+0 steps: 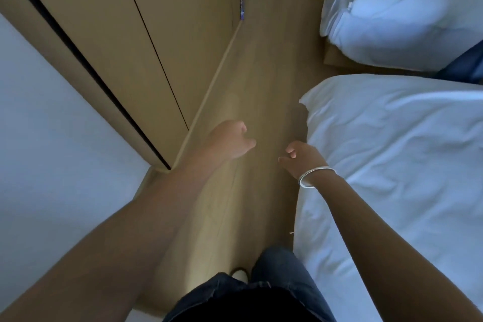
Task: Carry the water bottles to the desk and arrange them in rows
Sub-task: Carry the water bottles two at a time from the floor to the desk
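While the person stands in a narrow aisle of wood-look floor [264,65], both arms reach forward and down with nothing in either hand. The left hand [231,142] hangs over the floor near the foot of a tan wardrobe [156,42], its fingers loosely curled and apart from any object. The right hand [300,155] hangs just beside the edge of a bed with white bedding [397,154], fingers likewise loosely curled and holding nothing; a silver bangle [315,176] circles that wrist. The two hands are near each other but not touching.

The wardrobe rises along the left of the aisle, with a dark vertical gap down its near side and a thin seam between its door panels. A pale wall [47,117] fills the lower left. Beyond the near bed, a second bed with a white duvet [392,8] lies at the upper right, a strip of floor between the two. Dark jeans [264,293] show at the bottom, with the toe of a pale shoe [239,274] on the floor.

No water bottle can be made out; a small blue-patterned object [242,9] shows at the wardrobe's far edge, too small to identify.
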Available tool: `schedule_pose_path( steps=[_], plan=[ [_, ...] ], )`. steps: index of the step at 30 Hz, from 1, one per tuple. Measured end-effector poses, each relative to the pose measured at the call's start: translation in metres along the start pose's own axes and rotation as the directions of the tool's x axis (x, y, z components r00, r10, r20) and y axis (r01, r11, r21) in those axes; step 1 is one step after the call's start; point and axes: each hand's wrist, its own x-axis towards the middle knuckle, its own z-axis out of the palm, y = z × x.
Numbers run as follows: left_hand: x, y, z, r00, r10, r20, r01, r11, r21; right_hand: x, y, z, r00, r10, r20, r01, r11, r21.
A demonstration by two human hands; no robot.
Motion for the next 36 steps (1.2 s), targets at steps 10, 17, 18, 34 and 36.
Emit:
schedule_pose_path(
  steps=[10,17,18,34,36],
  plan=[
    [0.162,0.036,-0.016,1.0,0.004,0.022,-0.004,1.0,-0.003,0.156,-0.009,-0.062,1.0,-0.021,-0.007,0.021,1.0,0.008],
    [0.304,0.097,-0.043,0.999,-0.033,0.014,0.033,0.999,0.003,0.297,-0.014,-0.139,0.997,-0.072,0.008,0.072,0.996,-0.046],
    [0.322,0.103,-0.049,0.999,-0.04,0.004,0.04,0.999,-0.003,0.315,-0.015,-0.148,0.997,-0.081,0.014,0.082,0.995,-0.054],
    [0.541,0.138,-0.09,0.999,-0.048,0.003,0.048,0.998,-0.044,0.539,-0.038,-0.215,0.993,-0.113,0.028,0.115,0.99,-0.084],
    [0.58,0.136,-0.1,0.999,-0.038,0.013,0.039,0.998,-0.05,0.573,-0.049,-0.224,0.993,-0.116,0.015,0.117,0.99,-0.082]
  ],
)
